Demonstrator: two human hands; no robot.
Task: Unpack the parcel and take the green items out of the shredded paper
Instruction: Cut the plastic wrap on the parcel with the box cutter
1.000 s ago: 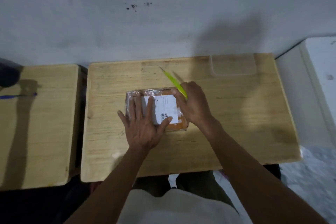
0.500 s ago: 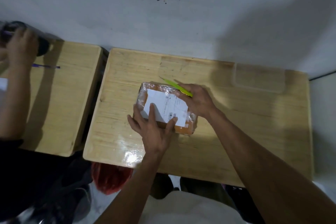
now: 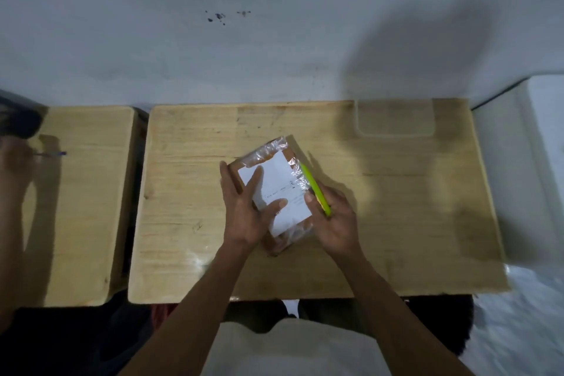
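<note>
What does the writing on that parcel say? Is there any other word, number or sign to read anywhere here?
White label on the parcel: a line of small dark print and a small boxed mark, all too blurred to read.
Green cutter in the right hand: no text shows.
Table: nothing written.

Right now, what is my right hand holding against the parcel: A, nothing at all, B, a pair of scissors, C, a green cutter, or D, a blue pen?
C: the right hand grips a slim green cutter lying along the right edge of the taped parcel, while the left hand steadies it over the white label.
</note>
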